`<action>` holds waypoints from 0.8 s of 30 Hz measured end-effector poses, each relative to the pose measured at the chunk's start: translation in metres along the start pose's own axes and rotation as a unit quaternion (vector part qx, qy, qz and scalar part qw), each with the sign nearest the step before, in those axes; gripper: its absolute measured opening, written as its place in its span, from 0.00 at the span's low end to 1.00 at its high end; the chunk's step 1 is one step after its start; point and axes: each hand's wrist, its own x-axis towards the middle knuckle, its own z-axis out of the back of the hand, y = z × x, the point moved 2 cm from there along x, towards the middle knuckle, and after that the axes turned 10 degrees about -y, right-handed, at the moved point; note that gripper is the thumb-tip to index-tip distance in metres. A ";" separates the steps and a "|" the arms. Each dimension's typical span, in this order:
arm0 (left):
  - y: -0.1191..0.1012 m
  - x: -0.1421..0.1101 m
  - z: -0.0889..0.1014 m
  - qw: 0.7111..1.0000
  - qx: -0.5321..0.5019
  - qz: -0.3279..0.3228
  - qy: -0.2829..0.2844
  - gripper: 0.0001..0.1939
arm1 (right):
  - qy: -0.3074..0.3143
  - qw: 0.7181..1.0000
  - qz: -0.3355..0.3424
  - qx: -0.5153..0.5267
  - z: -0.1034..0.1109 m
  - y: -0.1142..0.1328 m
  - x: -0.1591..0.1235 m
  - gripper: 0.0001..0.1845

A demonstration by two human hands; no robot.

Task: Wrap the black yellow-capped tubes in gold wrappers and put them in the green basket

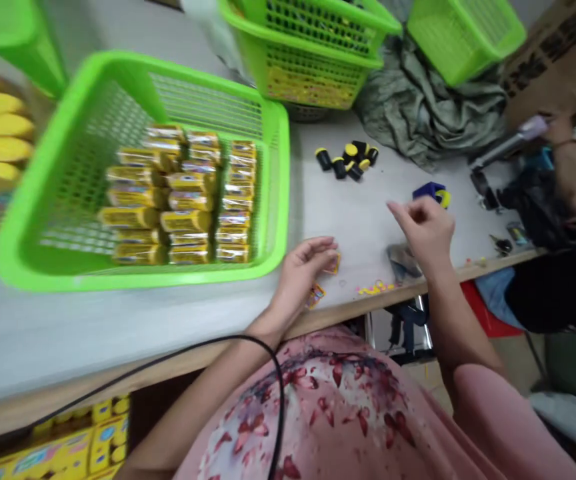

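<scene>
My left hand (pixel 304 268) is low over the table near its front edge, its fingers curled together. A small printed card (pixel 337 265) shows at its fingertips and appears to be in its grip. Another small colourful card (pixel 315 295) lies beside the hand's heel. To the right, my right hand (pixel 429 230) is raised above the table, fingers curled in and thumb pointing left; whatever it may hold is too small to make out. A dark blue roll holder with a yellow ring (pixel 429 192) sits behind it. Small black cylinders with yellow ends (pixel 351 160) lie farther back.
A green basket (pixel 283 200) holds rows of yellow wrapped tubes (pixel 188 200). More green baskets (pixel 318 57) stand behind, beside crumpled grey-green cloth (pixel 433 100). Small yellow bits (pixel 375 288) lie near the table edge. At right another person's arm (pixel 575 173) reaches in. A black cable (pixel 193 347) crosses my arm.
</scene>
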 end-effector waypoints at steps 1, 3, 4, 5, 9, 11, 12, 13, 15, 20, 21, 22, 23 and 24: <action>-0.001 0.001 -0.001 1.000 0.003 -0.003 -0.003 0.15 | -0.012 0.998 -0.040 -0.048 0.018 -0.027 -0.018 0.20; -0.004 0.001 -0.003 1.000 0.007 -0.018 -0.016 0.13 | 0.047 0.992 -0.057 -0.101 0.037 -0.072 -0.052 0.16; -0.005 0.001 -0.003 0.999 0.010 -0.029 -0.025 0.13 | 0.072 0.989 -0.048 -0.121 0.040 -0.090 -0.067 0.15; -0.006 0.001 -0.004 0.998 0.015 -0.043 -0.035 0.13 | 0.092 0.986 -0.040 -0.134 0.040 -0.105 -0.079 0.14; -0.003 0.005 0.001 0.987 0.083 -0.116 -0.074 0.12 | 0.069 0.979 -0.063 -0.179 0.036 -0.128 -0.095 0.12; 0.000 0.008 0.005 0.977 0.121 -0.151 -0.093 0.12 | 0.028 0.979 -0.063 -0.194 0.036 -0.117 -0.091 0.09; 0.002 0.010 0.007 0.972 0.138 -0.163 -0.101 0.12 | 0.009 0.982 -0.047 -0.185 0.034 -0.106 -0.088 0.09; 0.003 0.012 0.009 0.967 0.151 -0.173 -0.108 0.12 | -0.002 0.987 -0.020 -0.158 0.030 -0.091 -0.086 0.10; 0.004 0.015 0.012 0.961 0.169 -0.187 -0.116 0.13 | 0.017 0.996 0.061 -0.062 0.015 -0.056 -0.085 0.12; 0.003 0.017 0.016 0.954 0.186 -0.204 -0.119 0.13 | 0.181 0.953 0.216 0.108 -0.029 0.027 -0.108 0.10; 0.002 0.017 0.016 0.954 0.188 -0.204 -0.117 0.13 | 0.201 0.946 0.230 0.112 -0.034 0.036 -0.114 0.11; 0.002 0.017 0.016 0.954 0.189 -0.201 -0.114 0.13 | 0.214 0.941 0.240 0.108 -0.038 0.043 -0.120 0.11; 0.002 0.016 0.016 0.956 0.188 -0.197 -0.112 0.12 | 0.224 0.937 0.248 0.098 -0.041 0.047 -0.125 0.10; 0.002 0.016 0.016 0.957 0.186 -0.192 -0.110 0.12 | 0.232 0.936 0.251 0.086 -0.043 0.049 -0.129 0.10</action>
